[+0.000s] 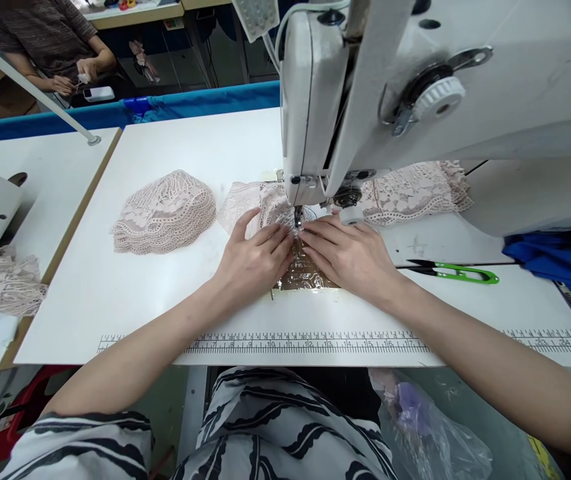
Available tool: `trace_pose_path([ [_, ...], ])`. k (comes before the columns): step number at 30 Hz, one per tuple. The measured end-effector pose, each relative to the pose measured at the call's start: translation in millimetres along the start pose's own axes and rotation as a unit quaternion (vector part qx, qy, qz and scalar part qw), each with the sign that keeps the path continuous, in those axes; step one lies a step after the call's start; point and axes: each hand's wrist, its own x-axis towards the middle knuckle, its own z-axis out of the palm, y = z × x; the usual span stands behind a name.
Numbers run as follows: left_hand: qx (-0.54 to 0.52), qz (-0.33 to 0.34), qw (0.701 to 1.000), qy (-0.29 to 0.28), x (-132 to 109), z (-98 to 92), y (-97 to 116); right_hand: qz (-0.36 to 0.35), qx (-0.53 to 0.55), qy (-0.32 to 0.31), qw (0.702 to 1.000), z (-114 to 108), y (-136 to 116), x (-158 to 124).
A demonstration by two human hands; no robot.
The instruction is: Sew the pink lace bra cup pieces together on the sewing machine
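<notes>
Under the presser foot (298,217) of a sewing machine (310,100) lies a piece of pale pink lace (272,199). My left hand (258,257) rests on the left of the foot, thumb apart and fingertips pressing at the lace's near edge. On the other side, my right hand (350,253) lies with its fingers stretched out flat, tips close to the needle. Brown shiny tape (305,272) covers the machine bed between both hands. The fingers partly hide the lace beneath them.
A stack of lace pieces (165,213) sits to the left, and more lace (410,193) lies behind the needle at right. Green thread snips (458,272) and blue cloth (545,267) are on the right. A printed ruler (270,343) runs along the front edge. Another person (50,47) sits across.
</notes>
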Motion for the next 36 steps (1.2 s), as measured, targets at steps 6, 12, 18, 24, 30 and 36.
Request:
trace_pose_path([
  [6, 0.006, -0.006, 1.0, -0.008, 0.7, 2.0, -2.7, 0.01, -0.005, -0.003, 1.0, 1.0, -0.2, 1.7],
  [12, 0.004, -0.013, 1.0, -0.007, 2.5, 6.4, -6.9, 0.011, -0.023, -0.003, 1.0, 3.9, 2.2, 2.5],
  [18, -0.012, -0.027, 1.0, -0.006, 5.9, 9.9, -10.0, 0.004, -0.037, 0.01, 0.999, 4.2, 6.1, 1.0],
  [24, -0.013, -0.034, 0.999, -0.016, 7.5, 11.6, -12.2, 0.013, -0.056, 0.01, 0.998, 1.5, 12.1, 0.1],
  [30, 0.006, -0.034, 0.999, -0.023, 6.6, 10.1, -12.1, 0.025, -0.037, 0.012, 0.999, -2.2, 13.5, -0.3],
  [36, 0.008, -0.064, 0.997, -0.031, 5.7, 11.6, -12.7, 0.028, -0.042, 0.013, 0.999, -6.8, 15.5, -1.9],
])
